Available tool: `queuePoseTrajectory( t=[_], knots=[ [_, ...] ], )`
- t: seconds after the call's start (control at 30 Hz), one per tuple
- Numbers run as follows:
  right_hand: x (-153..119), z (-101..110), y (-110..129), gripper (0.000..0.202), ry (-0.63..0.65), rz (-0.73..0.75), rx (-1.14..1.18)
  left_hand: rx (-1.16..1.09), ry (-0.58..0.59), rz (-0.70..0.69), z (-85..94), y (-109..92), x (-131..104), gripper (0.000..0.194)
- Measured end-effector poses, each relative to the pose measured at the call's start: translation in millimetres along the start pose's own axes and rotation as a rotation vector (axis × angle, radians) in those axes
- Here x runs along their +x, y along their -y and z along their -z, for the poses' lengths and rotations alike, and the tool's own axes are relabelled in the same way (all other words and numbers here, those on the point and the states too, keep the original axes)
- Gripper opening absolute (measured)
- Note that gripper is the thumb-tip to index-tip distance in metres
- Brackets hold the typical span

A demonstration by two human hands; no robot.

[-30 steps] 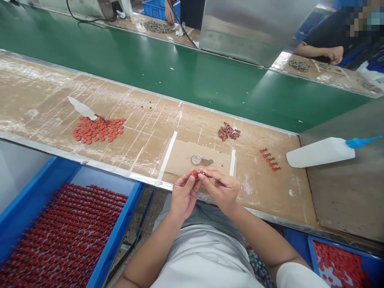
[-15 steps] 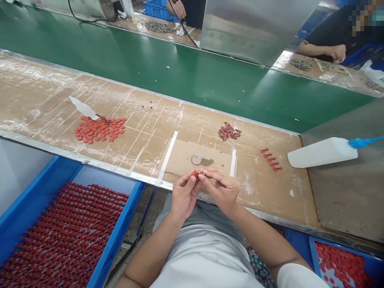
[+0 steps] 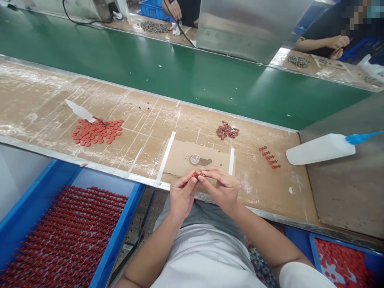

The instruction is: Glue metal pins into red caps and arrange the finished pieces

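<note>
The left hand [image 3: 182,199] and the right hand [image 3: 222,190] are meeting over the near edge of the bench [image 3: 255,176], their fingertips clamping together on one small red piece [image 3: 195,175]. The thumb and fingers of each hand are pressing on it, the left hand at its red side and the right hand at its darker, shinier end; the finer details are too small to tell.

Just beyond the fingers, a cardboard sheet [image 3: 180,154] is lying on the bench, with a tape strip [image 3: 165,158] running along its left side and another along its right. A round disc [image 3: 195,159] is resting on the cardboard, a dark stain [image 3: 205,162] spreading beside it.

Farther out, a pile of red and dark parts [image 3: 227,131] is lying beyond the cardboard. To the right, a short row of red parts [image 3: 270,158] is standing near a white bottle [image 3: 322,149], which is lying on its side with its blue nozzle [image 3: 357,139] pointing right. To the left, red discs [image 3: 97,131] are lying in a heap, a white scrap [image 3: 79,111] touching them.

Below the bench, a blue tray [image 3: 135,200] is holding many rows of red parts. Across the green belt [image 3: 135,60], another person's hand [image 3: 174,10] is hovering near a grey pile [image 3: 155,27].
</note>
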State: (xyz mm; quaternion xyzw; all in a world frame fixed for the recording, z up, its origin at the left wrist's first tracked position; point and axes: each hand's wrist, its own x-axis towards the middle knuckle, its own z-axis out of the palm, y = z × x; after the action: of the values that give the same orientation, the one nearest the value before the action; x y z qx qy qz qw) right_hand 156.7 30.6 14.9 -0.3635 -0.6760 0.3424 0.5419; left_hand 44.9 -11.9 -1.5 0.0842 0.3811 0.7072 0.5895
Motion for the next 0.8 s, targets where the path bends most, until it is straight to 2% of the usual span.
queuePoseTrajectory(
  t=[0.27,0.47,0.8],
  knots=[
    [-3,14,-4,0.030,-0.071,-0.010,0.037,-0.011,0.024,0.016,-18.9,6,-1,0.023],
    [-3,24,-10,0.029,-0.113,0.024,-0.015,-0.026,0.043,0.013,-25.8,16,-3,0.013],
    [-6,40,-14,0.024,-0.178,0.019,-0.033,0.077,0.075,-0.031,-37.7,26,-10,0.017]
  ],
)
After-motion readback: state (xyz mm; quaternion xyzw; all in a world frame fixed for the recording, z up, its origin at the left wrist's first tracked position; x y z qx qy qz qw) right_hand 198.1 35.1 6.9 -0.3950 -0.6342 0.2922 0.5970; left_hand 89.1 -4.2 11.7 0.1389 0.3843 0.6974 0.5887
